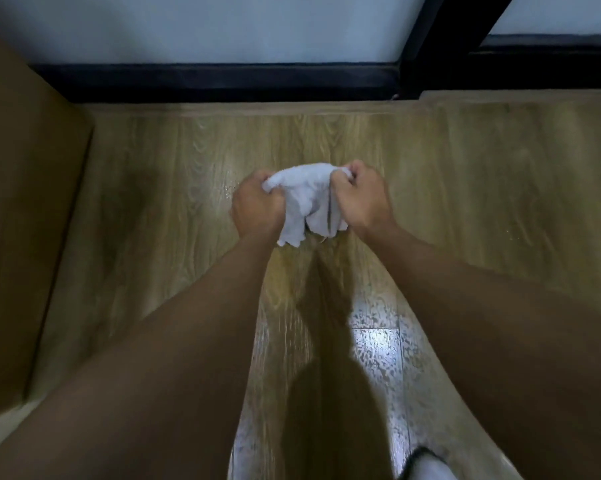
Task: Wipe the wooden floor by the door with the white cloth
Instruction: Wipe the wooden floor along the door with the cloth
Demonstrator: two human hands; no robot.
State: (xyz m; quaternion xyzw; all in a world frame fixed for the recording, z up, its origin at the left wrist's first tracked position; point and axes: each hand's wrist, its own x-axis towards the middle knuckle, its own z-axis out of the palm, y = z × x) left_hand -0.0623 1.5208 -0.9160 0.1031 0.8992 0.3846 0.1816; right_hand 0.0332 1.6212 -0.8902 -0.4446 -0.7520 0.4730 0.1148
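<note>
Bunching up between both hands, the white cloth is held out in front of the person. Its long axis runs left to right, and a loose lower edge hangs down on the near side. I cannot tell whether that edge touches the boards. The left hand has its fingers clenched on the cloth's left end, and the right hand grips the right end the same way, so neither hand is nearer than the other. Directly below lies the wooden floor, and just beyond it the black bottom rail of the door. Pale, wet-looking speckles mark the boards closer to the person. My judgement is that the coming move is straight down, since the cloth already sits over the strip by the door and needs pressing flat before any stroke.
</note>
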